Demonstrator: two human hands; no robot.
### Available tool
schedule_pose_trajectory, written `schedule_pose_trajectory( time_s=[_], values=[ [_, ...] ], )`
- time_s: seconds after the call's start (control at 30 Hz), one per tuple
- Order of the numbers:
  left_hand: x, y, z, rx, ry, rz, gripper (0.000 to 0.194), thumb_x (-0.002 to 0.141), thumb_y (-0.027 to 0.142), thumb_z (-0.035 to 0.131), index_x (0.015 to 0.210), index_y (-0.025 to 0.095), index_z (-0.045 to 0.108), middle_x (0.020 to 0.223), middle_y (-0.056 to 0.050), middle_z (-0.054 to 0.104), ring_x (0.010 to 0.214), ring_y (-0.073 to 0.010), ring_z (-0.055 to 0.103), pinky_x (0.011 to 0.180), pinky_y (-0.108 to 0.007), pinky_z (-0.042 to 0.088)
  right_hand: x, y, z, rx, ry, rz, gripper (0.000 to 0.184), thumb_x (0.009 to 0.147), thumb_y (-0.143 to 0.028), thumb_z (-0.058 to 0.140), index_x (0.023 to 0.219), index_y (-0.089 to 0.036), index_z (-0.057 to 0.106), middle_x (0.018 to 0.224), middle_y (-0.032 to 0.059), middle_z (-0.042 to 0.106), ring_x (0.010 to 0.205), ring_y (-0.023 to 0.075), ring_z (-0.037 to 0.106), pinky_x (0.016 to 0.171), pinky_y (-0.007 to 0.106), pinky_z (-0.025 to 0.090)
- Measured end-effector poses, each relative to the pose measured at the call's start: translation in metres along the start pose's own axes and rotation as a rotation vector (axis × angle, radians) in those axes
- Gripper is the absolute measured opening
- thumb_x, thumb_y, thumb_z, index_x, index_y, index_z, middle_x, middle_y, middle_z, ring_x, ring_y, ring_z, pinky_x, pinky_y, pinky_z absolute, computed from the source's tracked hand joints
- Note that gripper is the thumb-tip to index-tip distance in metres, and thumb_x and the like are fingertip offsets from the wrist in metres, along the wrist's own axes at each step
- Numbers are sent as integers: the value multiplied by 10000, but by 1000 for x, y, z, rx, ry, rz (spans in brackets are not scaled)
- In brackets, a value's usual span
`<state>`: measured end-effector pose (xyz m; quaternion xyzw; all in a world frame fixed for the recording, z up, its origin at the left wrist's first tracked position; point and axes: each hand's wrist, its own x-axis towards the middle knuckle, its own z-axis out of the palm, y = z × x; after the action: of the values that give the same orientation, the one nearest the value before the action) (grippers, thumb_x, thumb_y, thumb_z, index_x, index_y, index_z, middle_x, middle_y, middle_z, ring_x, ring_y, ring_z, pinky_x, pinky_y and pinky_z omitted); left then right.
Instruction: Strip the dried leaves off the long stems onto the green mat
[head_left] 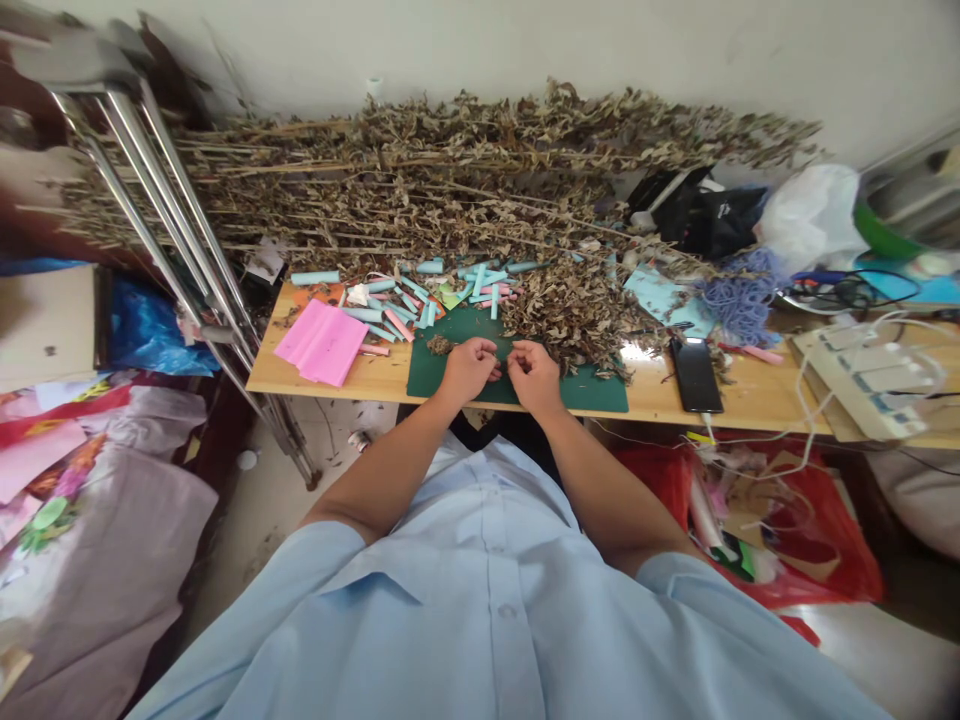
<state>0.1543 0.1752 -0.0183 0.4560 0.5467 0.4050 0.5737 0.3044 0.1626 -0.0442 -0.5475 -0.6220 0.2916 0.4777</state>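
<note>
Over the green mat (604,394) my left hand (471,370) is closed, its fingers curled and pinched together. Facing it a short gap away, my right hand (535,376) is closed in the same way. Whatever the fingertips hold, if anything, is too small to make out. A small clump of dried leaf (440,345) lies on the mat just left of my left hand. Behind and right of my right hand is a heap of crumbled dried leaves (574,310). Several short rolled paper tubes (364,314), blue and pink, are scattered behind my left hand.
Long dried plant stalks (420,190) lie along the wall. Pink paper sheets (322,342) rest at the table's left, near metal crutches (161,200). To the right are blue paper (667,300), purple string (742,295), a phone (696,378) on a cable and a power strip (862,380).
</note>
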Motion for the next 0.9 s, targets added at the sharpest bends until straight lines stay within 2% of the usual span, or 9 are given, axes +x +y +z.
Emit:
schedule_pose_trajectory(
  time_s=[0.17, 0.5, 0.7, 0.9],
  values=[
    [3, 1, 0, -26, -23, -32, 188, 813, 77, 595, 992, 133, 614, 690, 0, 680, 593, -122, 692, 596, -227, 579, 1, 3, 1, 49, -10, 27, 286, 865, -354, 620, 1107, -202, 621, 926, 58, 732, 803, 186, 699, 811, 366, 577],
    [4, 1, 0, -35, 6, -26, 178, 815, 67, 569, 973, 123, 629, 683, 1, 665, 562, -130, 685, 553, -243, 590, -5, -5, -2, -42, -49, -115, 252, 899, -332, 604, 1127, -233, 648, 1020, 69, 752, 939, 221, 725, 899, 404, 582],
    [3, -1, -2, -2, -40, -10, 211, 808, 68, 576, 997, 133, 644, 719, -3, 694, 576, -110, 680, 591, -230, 591, -6, -5, -2, -104, -59, -144, 236, 902, -313, 590, 1116, -233, 652, 1005, 75, 744, 925, 225, 715, 902, 413, 577],
    [2, -3, -3, -15, -82, 21, 178, 870, 108, 548, 1026, 122, 633, 726, -20, 690, 583, -107, 673, 577, -215, 570, -3, -1, -2, -5, -32, -49, 257, 889, -356, 612, 1103, -214, 632, 958, 68, 732, 857, 202, 705, 847, 383, 576]
  ],
)
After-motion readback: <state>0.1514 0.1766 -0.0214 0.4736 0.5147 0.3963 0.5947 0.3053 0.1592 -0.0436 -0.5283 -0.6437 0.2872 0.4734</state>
